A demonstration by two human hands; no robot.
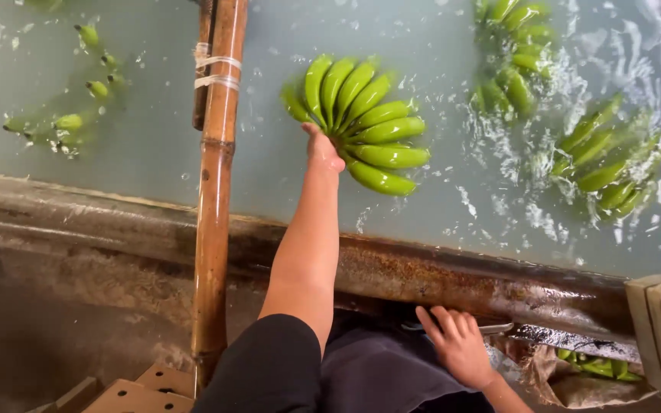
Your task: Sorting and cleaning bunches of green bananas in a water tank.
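Now our left hand [323, 149] reaches over the rusty tank edge [392, 268] and grips a big bunch of green bananas [365, 126] by its stem, just above the water [437, 206]. Our right hand [457, 344] is well apart from it, low by the edge, fingers closed on a thin knife [491, 328]. More green bunches [606, 160] float nearby. A bamboo pole [216, 191] stands close on the left.
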